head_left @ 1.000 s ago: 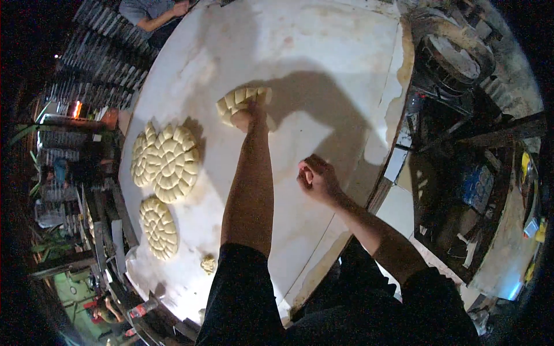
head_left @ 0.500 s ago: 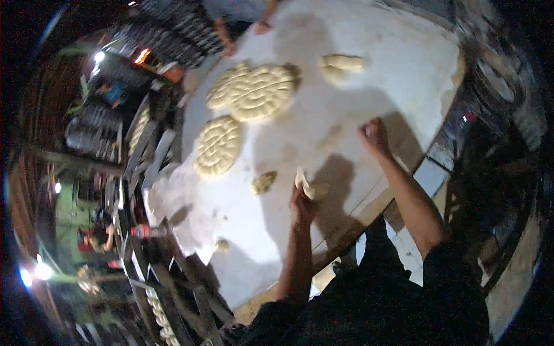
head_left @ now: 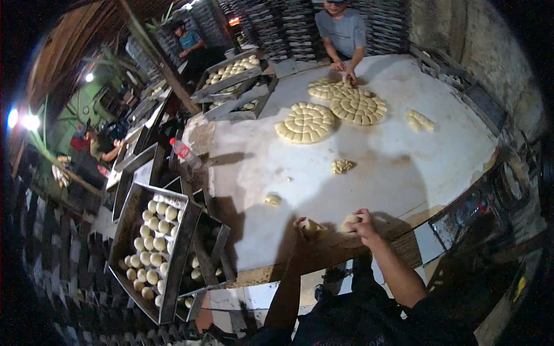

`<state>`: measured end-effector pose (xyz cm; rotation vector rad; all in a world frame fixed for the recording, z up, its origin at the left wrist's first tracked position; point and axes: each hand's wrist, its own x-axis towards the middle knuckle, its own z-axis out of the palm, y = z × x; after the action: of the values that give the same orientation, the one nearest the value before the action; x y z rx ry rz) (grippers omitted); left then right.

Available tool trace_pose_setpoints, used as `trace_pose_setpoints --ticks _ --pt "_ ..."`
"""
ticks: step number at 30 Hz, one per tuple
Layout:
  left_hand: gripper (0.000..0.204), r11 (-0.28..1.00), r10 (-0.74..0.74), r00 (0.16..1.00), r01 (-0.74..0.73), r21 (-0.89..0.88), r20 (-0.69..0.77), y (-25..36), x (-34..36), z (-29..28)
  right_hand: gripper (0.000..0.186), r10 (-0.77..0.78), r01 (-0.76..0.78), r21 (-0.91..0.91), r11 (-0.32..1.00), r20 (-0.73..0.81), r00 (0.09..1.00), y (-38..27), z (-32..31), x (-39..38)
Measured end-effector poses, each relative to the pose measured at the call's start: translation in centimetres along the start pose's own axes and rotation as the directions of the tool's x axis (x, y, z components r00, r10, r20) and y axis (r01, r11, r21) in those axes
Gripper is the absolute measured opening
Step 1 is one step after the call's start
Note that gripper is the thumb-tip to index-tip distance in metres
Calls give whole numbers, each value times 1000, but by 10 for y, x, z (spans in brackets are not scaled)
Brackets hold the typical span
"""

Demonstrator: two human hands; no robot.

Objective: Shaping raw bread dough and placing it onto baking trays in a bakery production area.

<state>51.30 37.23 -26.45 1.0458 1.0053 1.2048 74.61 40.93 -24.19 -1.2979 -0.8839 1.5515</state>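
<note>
Near the table's front edge, my left hand [head_left: 301, 226] is closed on a pale dough piece [head_left: 314, 230]. My right hand [head_left: 362, 225] grips a second, rounded dough piece [head_left: 349, 224] just to the right, its fingers curled round it. Farther up the white table [head_left: 450, 173] lie round slabs of dough scored into segments [head_left: 304, 124] [head_left: 358, 108], a short cut strip [head_left: 420, 120], a lumpy clump [head_left: 343, 166] and a small lump [head_left: 272, 200].
A metal tray of dough balls [head_left: 183, 203] sits at the left, with stacked trays [head_left: 231, 75] behind. A plastic bottle [head_left: 186, 153] stands by the table's left edge. A co-worker [head_left: 340, 32] handles dough at the far side; other people [head_left: 190, 40] [head_left: 99, 149] work at the left.
My view has swung up and left, showing more trays and co-workers. My hands have come back to the front edge, and my right hand has taken hold of dough.
</note>
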Motion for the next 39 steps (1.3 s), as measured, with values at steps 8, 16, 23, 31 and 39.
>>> trace_pose_setpoints --ticks 8,16,23,31,39 --pt "38 286 373 914 -279 917 162 -3 1 -19 20 -686 534 -675 509 57 725 -20 -167 40" --pt "31 204 568 818 -26 979 -96 49 88 66 20 -586 561 -687 462 238 775 -82 -122 130" --pt "18 315 418 904 -240 918 93 6 23 138 18 -258 875 -451 174 837 482 -68 -125 62" --pt "18 257 480 838 148 955 -259 14 107 58 10 -588 795 -591 137 597 546 -111 -97 172" --pt "19 252 373 926 -166 953 62 30 27 117 15 -326 894 -442 71 837 440 -95 -149 126"
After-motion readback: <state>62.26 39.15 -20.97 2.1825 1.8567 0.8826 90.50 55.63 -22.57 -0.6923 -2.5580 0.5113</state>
